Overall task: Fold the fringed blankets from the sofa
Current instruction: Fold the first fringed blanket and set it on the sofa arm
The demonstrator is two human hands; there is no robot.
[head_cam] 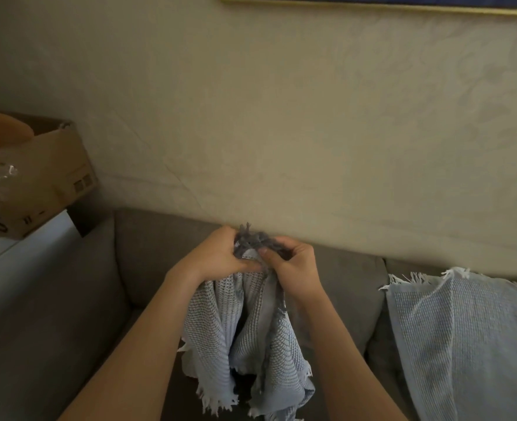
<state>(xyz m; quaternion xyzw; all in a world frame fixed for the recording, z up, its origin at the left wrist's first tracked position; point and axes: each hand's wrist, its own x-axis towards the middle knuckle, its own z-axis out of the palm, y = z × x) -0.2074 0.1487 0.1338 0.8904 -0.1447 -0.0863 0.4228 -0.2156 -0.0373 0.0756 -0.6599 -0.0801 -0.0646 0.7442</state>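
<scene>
A light blue-grey waffle-weave blanket (pixel 245 338) with fringed ends hangs bunched in front of me, over the grey sofa (pixel 148 256). My left hand (pixel 217 256) and my right hand (pixel 293 265) are close together at chest height, both pinching its top edge, where dark grey fringe sticks up between them. White fringe dangles at the blanket's lower end. A second light blue fringed blanket (pixel 464 338) lies spread over the sofa's back and seat on the right, apart from my hands.
A cardboard box (pixel 47 177) with plastic wrap in it sits on a white surface (pixel 17 247) beyond the sofa's left arm. A beige wall rises behind the sofa, with a gold-edged picture frame (pixel 372 4) at the top.
</scene>
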